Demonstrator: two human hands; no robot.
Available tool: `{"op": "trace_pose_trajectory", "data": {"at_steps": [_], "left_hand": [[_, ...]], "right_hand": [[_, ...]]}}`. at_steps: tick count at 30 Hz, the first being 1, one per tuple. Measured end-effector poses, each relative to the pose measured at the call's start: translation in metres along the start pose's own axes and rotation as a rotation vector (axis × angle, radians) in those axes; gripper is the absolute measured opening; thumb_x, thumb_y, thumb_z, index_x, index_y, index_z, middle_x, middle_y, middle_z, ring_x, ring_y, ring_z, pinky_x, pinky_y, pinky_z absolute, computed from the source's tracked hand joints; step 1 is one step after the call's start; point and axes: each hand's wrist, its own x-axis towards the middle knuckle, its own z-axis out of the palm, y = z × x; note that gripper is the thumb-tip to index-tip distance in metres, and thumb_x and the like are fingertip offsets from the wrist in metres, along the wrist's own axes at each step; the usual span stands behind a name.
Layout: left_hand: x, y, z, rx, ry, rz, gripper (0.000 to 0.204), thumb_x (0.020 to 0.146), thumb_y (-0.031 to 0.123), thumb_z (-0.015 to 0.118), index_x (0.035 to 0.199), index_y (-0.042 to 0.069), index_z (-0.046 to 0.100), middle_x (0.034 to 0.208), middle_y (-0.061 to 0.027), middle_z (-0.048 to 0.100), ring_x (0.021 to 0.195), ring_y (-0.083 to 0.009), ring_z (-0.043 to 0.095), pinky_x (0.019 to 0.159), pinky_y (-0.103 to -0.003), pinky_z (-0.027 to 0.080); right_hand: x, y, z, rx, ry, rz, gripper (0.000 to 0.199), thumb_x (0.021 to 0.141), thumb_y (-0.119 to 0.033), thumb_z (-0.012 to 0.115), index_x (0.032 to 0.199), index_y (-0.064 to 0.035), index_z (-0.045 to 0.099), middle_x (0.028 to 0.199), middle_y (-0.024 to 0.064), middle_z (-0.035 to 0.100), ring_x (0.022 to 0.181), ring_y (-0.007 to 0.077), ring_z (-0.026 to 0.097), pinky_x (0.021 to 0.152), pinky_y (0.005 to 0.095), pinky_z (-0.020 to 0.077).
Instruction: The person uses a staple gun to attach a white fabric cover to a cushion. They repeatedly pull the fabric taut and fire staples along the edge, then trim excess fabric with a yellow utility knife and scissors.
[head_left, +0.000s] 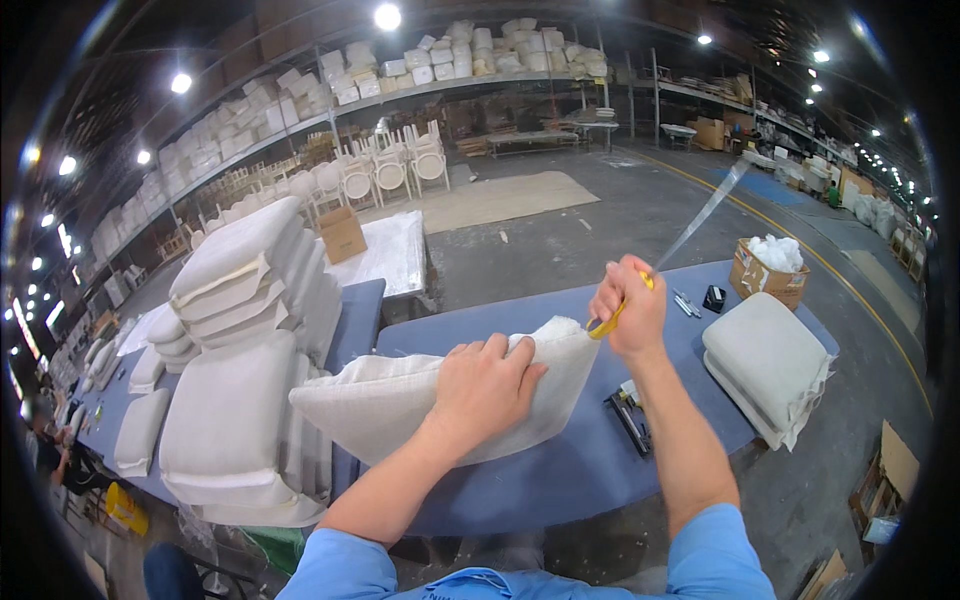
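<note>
A pale upholstered seat cushion stands tilted above the blue table, with raw fabric along its upper edge. My left hand presses on its face, fingers bent over that edge, steadying it. At the cushion's right corner, my right hand is closed around a yellow-handled tool. A long, thin, shiny strip rises from beyond that fist, up and to the right. Whether it is a blade of the tool, I cannot tell. Below my right wrist, a black staple gun lies on the table.
Tall stacks of pale cushions fill the left side. Another short stack sits on the blue table at right, near a cardboard box of white stuffing. A small black object lies near it. Chair frames stand beyond.
</note>
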Motion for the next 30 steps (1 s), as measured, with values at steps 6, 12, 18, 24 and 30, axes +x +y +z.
{"op": "trace_pose_trajectory", "data": {"at_steps": [6, 12, 18, 24, 30], "left_hand": [[-0.013, -0.007, -0.007, 0.006, -0.016, 0.021, 0.038, 0.105, 0.04, 0.075, 0.134, 0.016, 0.077, 0.101, -0.0082, 0.075, 0.089, -0.0296, 0.076, 0.082, -0.047, 0.058], [-0.045, -0.051, -0.043, 0.194, -0.02, 0.087, 0.05, 0.103, 0.039, 0.077, 0.15, 0.02, 0.074, 0.146, -0.0106, 0.073, 0.142, -0.0362, 0.065, 0.128, -0.06, 0.037], [-0.153, -0.136, -0.095, 0.163, 0.13, -0.451, 0.043, 0.116, 0.042, 0.056, 0.142, 0.017, 0.079, 0.15, -0.013, 0.072, 0.151, -0.0418, 0.056, 0.136, -0.062, 0.023], [-0.19, -0.162, -0.091, -1.066, 0.582, -0.93, 0.064, 0.124, 0.048, 0.039, 0.132, -0.001, 0.078, 0.14, -0.0181, 0.076, 0.137, -0.0286, 0.065, 0.124, -0.045, 0.042], [-0.169, -0.01, -0.082, -0.948, 0.611, -0.576, 0.069, 0.108, 0.042, 0.076, 0.154, -0.006, 0.06, 0.144, -0.0236, 0.073, 0.133, -0.032, 0.069, 0.122, -0.048, 0.047]], "right_hand": [[-0.011, -0.009, -0.034, -0.209, 0.21, -0.023, 0.031, 0.111, -0.025, 0.074, 0.087, -0.01, 0.063, 0.074, 0.002, 0.063, 0.055, 0.0124, 0.055, 0.053, 0.0312, 0.0462], [-0.102, 0.072, -0.065, -0.388, 0.241, 0.269, 0.055, 0.114, -0.054, 0.067, 0.135, -0.0035, 0.069, 0.12, 0.0106, 0.078, 0.065, 0.0164, 0.072, 0.051, 0.0282, 0.0516], [-0.118, 0.11, -0.072, -0.205, 0.262, 0.367, 0.054, 0.116, -0.051, 0.065, 0.139, -0.0014, 0.067, 0.101, 0.007, 0.075, 0.059, 0.0191, 0.071, 0.052, 0.0302, 0.0505], [-0.111, 0.136, -0.044, -0.221, 0.335, 0.213, 0.048, 0.116, -0.051, 0.065, 0.108, -0.0046, 0.071, 0.077, 0.0025, 0.065, 0.051, 0.0146, 0.059, 0.049, 0.0316, 0.0465], [-0.004, 0.095, -0.057, -0.34, 0.326, 0.114, 0.048, 0.115, -0.05, 0.067, 0.113, -0.0023, 0.075, 0.076, 0.0007, 0.063, 0.051, 0.0125, 0.056, 0.048, 0.0309, 0.0439]]}}
